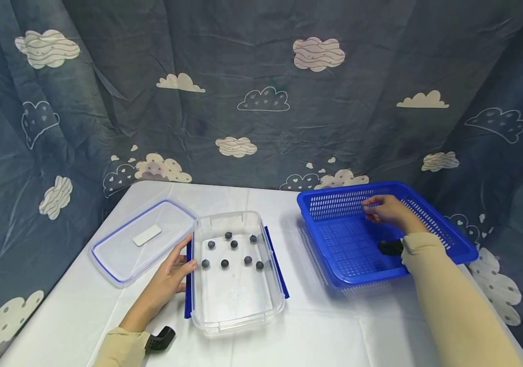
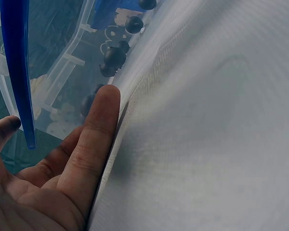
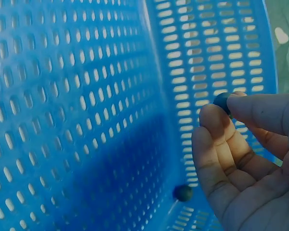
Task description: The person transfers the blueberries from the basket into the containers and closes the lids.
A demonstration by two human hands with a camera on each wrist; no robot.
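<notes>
My right hand [image 1: 387, 210] is over the blue basket [image 1: 318, 250], pinching a blueberry [image 3: 222, 102] between thumb and fingertips. Another blueberry [image 3: 183, 192] lies in the basket's corner, below that hand in the right wrist view. A clear plastic container [image 1: 238, 311] with blue side flaps stands on the table to the left, with several blueberries [image 1: 224, 263] scattered over its floor. At the container's left side rests my left hand [image 1: 167, 280], thumb by the rim and flap. In the left wrist view its fingers [image 2: 94, 132] extend along the container's wall, loosely straight.
A clear lid [image 1: 119, 255] with a blue seal and a white label lies left of the container. The white tablecloth [image 1: 321, 331] runs beneath everything. Behind the table hangs a dark curtain [image 1: 224, 51] with cloud prints. Black wrist mounts [image 1: 160, 339] stick out by both sleeves.
</notes>
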